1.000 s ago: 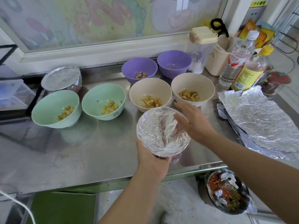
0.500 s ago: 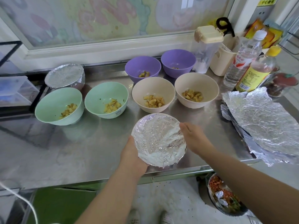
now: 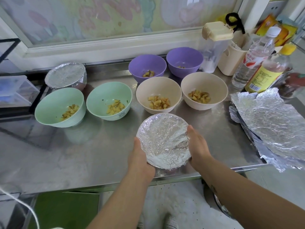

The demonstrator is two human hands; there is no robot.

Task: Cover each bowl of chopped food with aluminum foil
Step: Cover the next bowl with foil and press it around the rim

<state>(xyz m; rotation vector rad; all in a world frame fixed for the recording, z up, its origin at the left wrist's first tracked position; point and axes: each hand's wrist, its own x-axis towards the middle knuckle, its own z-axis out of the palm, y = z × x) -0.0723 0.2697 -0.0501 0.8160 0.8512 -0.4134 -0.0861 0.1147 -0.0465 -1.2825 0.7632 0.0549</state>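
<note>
Near the counter (image 3: 82,154) edge, left hand (image 3: 140,157) and right hand (image 3: 198,147) clasp the foil-covered bowl (image 3: 163,139) between them.

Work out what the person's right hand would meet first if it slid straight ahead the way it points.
The right hand, holding the foil-covered bowl, points between the left beige bowl and the right beige bowl, probably striking one; which is unclear.

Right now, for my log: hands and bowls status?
Left hand, right hand grip round foil-covered bowl. Second foil-covered bowl rear left; six bowls of chopped food uncovered. Nothing blocking.
</note>
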